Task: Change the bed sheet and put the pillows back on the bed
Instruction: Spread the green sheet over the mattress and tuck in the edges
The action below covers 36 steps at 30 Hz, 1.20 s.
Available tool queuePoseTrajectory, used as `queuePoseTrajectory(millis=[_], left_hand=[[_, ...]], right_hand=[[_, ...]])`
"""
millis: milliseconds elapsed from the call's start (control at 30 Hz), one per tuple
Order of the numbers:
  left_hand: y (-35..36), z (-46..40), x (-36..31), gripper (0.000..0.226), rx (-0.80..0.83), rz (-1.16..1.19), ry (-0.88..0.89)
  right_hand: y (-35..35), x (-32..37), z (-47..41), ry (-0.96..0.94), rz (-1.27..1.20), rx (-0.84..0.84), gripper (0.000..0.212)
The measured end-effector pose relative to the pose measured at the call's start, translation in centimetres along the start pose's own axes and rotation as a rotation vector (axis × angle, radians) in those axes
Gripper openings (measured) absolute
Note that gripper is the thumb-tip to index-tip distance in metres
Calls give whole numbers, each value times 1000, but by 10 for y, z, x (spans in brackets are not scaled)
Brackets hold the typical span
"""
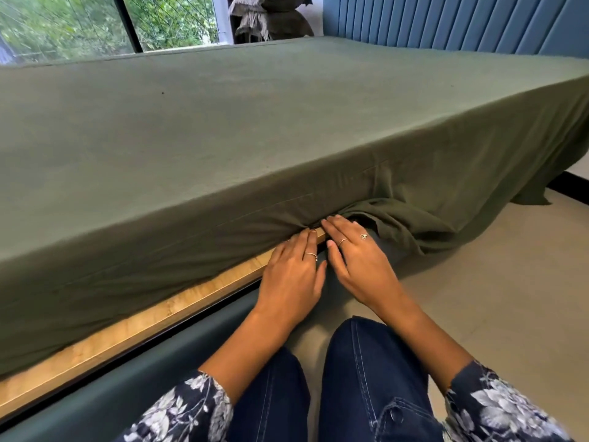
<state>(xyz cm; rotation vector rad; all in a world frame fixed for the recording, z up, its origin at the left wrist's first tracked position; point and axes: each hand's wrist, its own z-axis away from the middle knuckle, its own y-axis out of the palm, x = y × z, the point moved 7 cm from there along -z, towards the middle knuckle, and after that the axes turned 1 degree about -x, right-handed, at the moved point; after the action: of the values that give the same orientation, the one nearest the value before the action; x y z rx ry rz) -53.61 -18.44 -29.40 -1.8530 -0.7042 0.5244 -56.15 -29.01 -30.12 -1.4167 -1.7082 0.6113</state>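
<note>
An olive green bed sheet [255, 129] covers the mattress smoothly on top. To the left of my hands its side is tucked down to the wooden bed frame [134, 330]. To the right the sheet hangs loose and bunches on the floor. My left hand [291, 275] lies flat on the frame edge, straight fingers pushing the sheet's fold under the mattress. My right hand [357, 256] rests beside it, fingertips pressing the same bunched fold. Several olive pillows [271, 17] are stacked off the bed at the far corner.
A blue padded headboard [462, 20] runs along the far right. A big window [95, 23] stands behind the bed. Dark green upholstery [153, 374] edges the frame below the wood. The beige floor [510, 282] stretches to my right; my knees in jeans are below.
</note>
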Motion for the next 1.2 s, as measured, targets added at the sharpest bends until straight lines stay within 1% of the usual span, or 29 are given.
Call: queuePoseTrajectory(millis=[100, 167, 267, 367, 400, 433, 467, 500, 533, 567, 600, 633, 667, 700, 733, 767, 800, 833, 867, 900, 933, 967, 1033, 1100, 1200], left_hand=[[6, -8, 1, 56, 11, -12, -29], [6, -15, -2, 57, 40, 12, -47], [14, -23, -3, 52, 94, 60, -90], [10, -27, -1, 51, 82, 44, -111], [10, -27, -2, 53, 101, 55, -106], [12, -27, -2, 55, 145, 56, -94], [13, -27, -1, 58, 154, 67, -78], [11, -26, 1, 59, 141, 88, -76], [9, -26, 2, 59, 138, 94, -64], [6, -26, 4, 57, 142, 110, -53], [4, -25, 6, 55, 152, 143, -39], [1, -25, 8, 53, 154, 182, -15], [-1, -22, 10, 51, 150, 217, -1], [-4, -20, 11, 49, 126, 241, 10], [-7, -19, 12, 46, 94, 248, 18], [-9, -19, 10, 44, 67, 249, 24], [-9, -20, 7, 42, 56, 246, 28], [-9, -22, 1, 42, 50, 245, 44], [-9, -26, -6, 43, 40, 244, 75], [-7, -29, -13, 45, 40, 243, 105], [-6, -33, -20, 48, 47, 243, 122], [-3, -37, -25, 51, 61, 234, 132], [5, -46, -33, 57, 93, 204, 158], [14, -52, -36, 59, 129, 181, 178], [23, -59, -39, 59, 150, 148, 192]], right_hand=[[7, -2, -8, 12, 64, 16, 50], [8, -2, -18, -4, 81, -1, 46], [9, -5, -33, 1, 106, -2, 44], [3, -15, -39, 106, 53, 31, 43], [1, -21, -43, 161, 21, 81, 43], [-1, -29, -48, 217, -36, 166, 43], [-2, -35, -52, 258, -141, 285, 42], [-1, -36, -54, 281, -302, 420, 41], [-6, -33, -56, 299, -488, 513, 38], [-12, -32, -57, 338, -683, 525, 36], [-20, -36, -56, 406, -899, 435, 35], [-29, -46, -51, 531, -1104, 257, 33], [-34, -59, -40, 690, -1289, 28, 30], [-38, -73, -23, 829, -1340, -202, 26], [-39, -86, -2, 955, -1260, -370, 21], [-36, -95, 17, 1047, -1101, -417, 15], [-29, -101, 32, 1110, -974, -395, 11], [-18, -105, 42, 1147, -900, -342, 24], [-8, -109, 46, 1147, -863, -303, 42], [-1, -110, 44, 1113, -831, -295, 59], [1, -111, 40, 1077, -780, -305, 72], [2, -113, 36, 1052, -718, -331, 78], [1, -116, 29, 1025, -610, -391, 75], [-8, -111, 24, 975, -509, -454, 56], [-22, -111, 16, 840, -396, -535, 30]])
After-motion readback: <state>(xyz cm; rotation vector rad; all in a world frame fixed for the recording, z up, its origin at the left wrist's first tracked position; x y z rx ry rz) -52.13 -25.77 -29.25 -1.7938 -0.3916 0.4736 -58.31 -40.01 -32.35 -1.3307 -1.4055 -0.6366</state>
